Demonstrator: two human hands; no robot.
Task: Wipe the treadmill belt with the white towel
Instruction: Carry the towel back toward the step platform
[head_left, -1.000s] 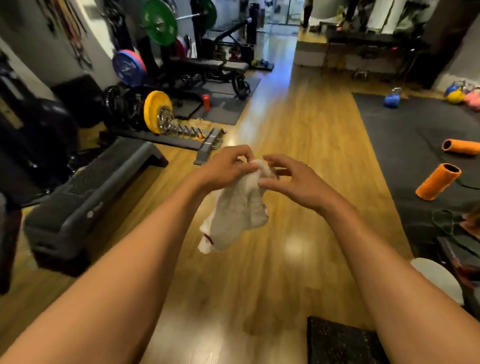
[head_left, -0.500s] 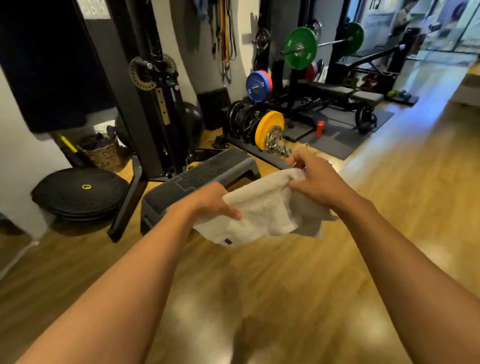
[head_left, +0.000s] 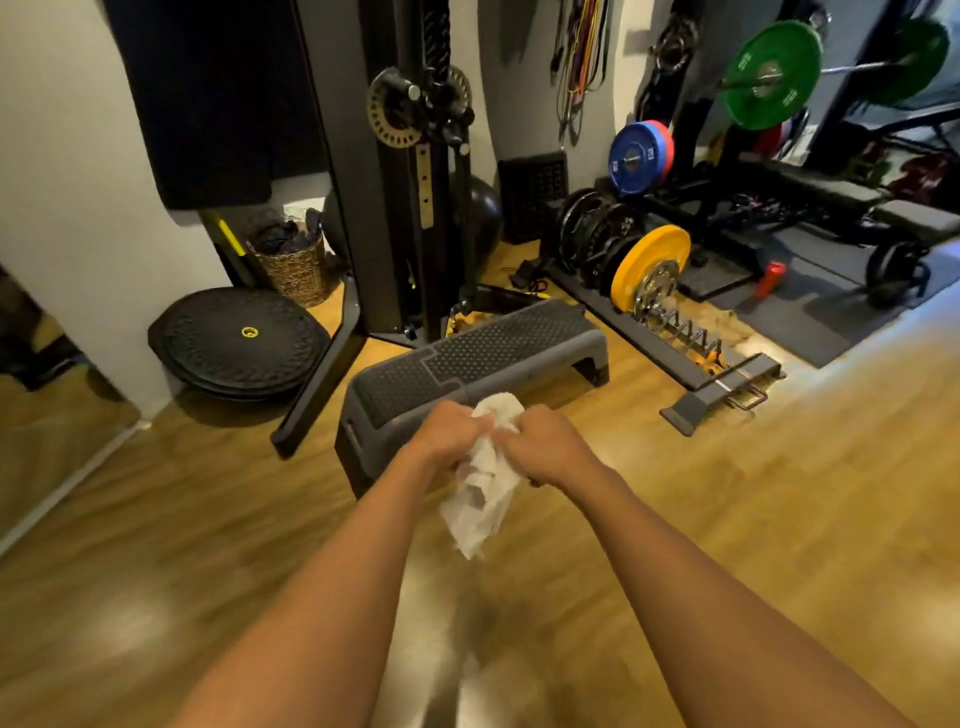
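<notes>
Nearest the camera, two bare forearms reach forward over the glossy wooden floor (head_left: 727, 519). The left hand (head_left: 451, 436) and the right hand (head_left: 540, 446) meet in the middle, each grip clenched on the white towel (head_left: 485, 483), which is bunched between them. A little of it bulges above the knuckles, and a crumpled tail hangs below the hands, clear of the floor.

Just beyond the hands stands a grey aerobic step platform (head_left: 467, 364) with a studded top. Left of it lies a round black balance disc (head_left: 236, 343) against the wall, with a woven basket (head_left: 293, 270) behind it. A tall black cable machine column (head_left: 410, 171) rises past the step. To the right, a plate rack holds black plates and a yellow weight plate (head_left: 649, 265), with a blue plate (head_left: 636, 156) and a green bumper plate (head_left: 774, 73) on a barbell farther back.

No treadmill shows in this view, so wiping has not begun. The step in hand appears to be readying the towel, gathering it into a wad. The next move calls for finding the treadmill, walking to it, and bringing the towel down flat onto the belt.
</notes>
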